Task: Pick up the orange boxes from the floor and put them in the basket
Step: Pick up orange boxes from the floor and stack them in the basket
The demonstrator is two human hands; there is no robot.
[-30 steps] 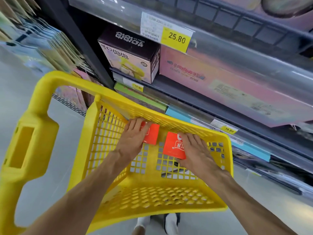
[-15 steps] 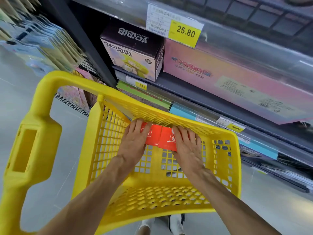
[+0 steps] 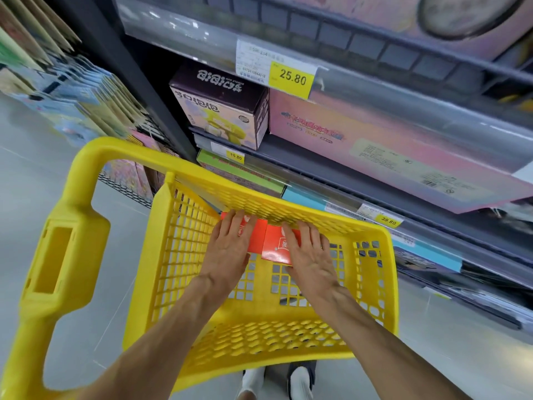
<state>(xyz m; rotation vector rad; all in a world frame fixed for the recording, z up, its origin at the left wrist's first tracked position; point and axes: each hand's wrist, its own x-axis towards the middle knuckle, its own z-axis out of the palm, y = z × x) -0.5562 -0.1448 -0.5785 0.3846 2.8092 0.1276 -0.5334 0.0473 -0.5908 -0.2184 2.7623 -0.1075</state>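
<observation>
A yellow plastic basket (image 3: pixel 372 301) with a tall yellow handle (image 3: pixel 62 252) stands on the floor below me. Two orange boxes lie side by side at its far end. My left hand (image 3: pixel 227 249) rests flat on the left orange box (image 3: pixel 256 235), fingers straight. My right hand (image 3: pixel 311 255) presses flat on the right orange box (image 3: pixel 275 249), which bears white print. Both boxes touch each other and sit against the basket's far wall; my hands hide parts of them.
Dark shop shelves (image 3: pixel 375 180) with a pink flat box (image 3: pixel 403 145), a purple toy box (image 3: pixel 222 111) and yellow price tags (image 3: pixel 292 79) rise just beyond the basket. Card packs (image 3: pixel 72 90) hang at left. Grey floor (image 3: pixel 28 174) lies around; white shoes (image 3: pixel 277 382) show under the basket.
Both hands moved the two orange boxes forward and together: they were apart, now they touch at the basket's far wall. The view has tilted up slightly.
</observation>
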